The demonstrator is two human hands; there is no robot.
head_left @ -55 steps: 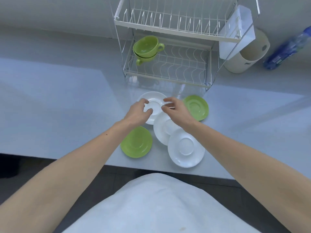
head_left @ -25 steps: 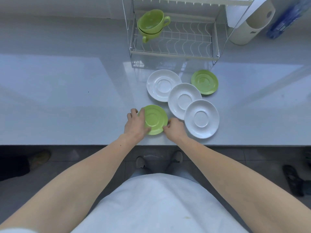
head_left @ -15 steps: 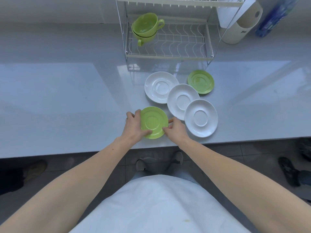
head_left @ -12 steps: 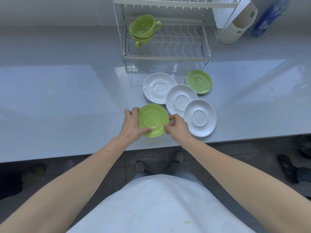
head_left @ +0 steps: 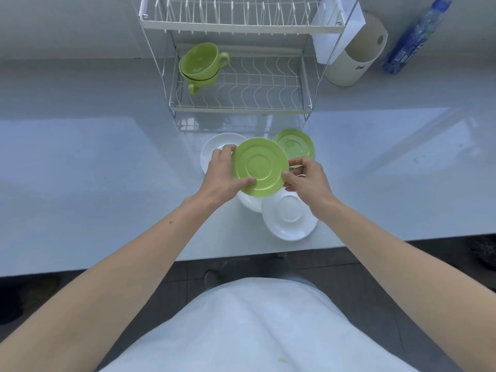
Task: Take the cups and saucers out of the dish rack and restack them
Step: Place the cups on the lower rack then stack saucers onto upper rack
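your left hand (head_left: pixel 222 176) and right hand (head_left: pixel 308 181) both grip one green saucer (head_left: pixel 259 167), held up off the counter (head_left: pixel 80 170). left thumb lies on the saucer's near face, fingers wrapped round its left rim; right thumb and fingertips pinch the right rim. the saucer is tilted a little, face toward you. it sits in view over three white saucers lying on the counter: the far white saucer (head_left: pixel 214 151) shows behind your left hand, the middle white saucer (head_left: pixel 248 201) is mostly covered, only its near edge visible, and the near white saucer (head_left: pixel 288 218) lies close to the counter's front edge, partly under your right wrist. a second green saucer (head_left: pixel 296 146) lies flat just in front of the dish rack (head_left: pixel 241 103), its left part hidden by the held one. two green cups (head_left: pixel 201 65) sit nested at the left of the rack's lower shelf, handles pointing different ways. upper shelf holds no dishes that you can see. a cream canister (head_left: pixel 357 57) and a blue bottle (head_left: pixel 414 38) stand right of the rack.
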